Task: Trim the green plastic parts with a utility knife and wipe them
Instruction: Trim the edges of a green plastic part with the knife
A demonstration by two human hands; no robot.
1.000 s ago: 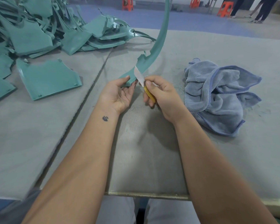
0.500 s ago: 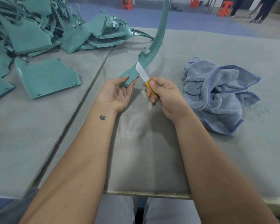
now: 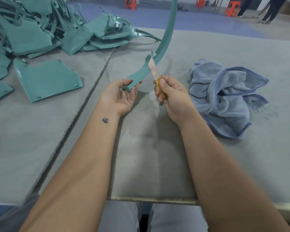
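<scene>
A long curved green plastic strip [image 3: 164, 41] arcs up from the table and out of the top of the view. My left hand [image 3: 119, 96], palm up, holds its lower end between thumb and fingertips. My right hand [image 3: 172, 96] grips the yellow handle of a utility knife [image 3: 155, 73]. The bare blade points up and lies against the strip's right edge, just above the held end.
A heap of green plastic parts [image 3: 40, 27] fills the far left of the grey table [image 3: 32, 139], with a flat green panel [image 3: 47, 79] in front of it. A crumpled blue cloth [image 3: 224, 94] lies to the right. Orange stools and people's legs are on the floor beyond.
The knife blade has slid up along the strip's edge, from near my left thumb to higher on the strip. My left hand's hold on the lower end is unchanged.
</scene>
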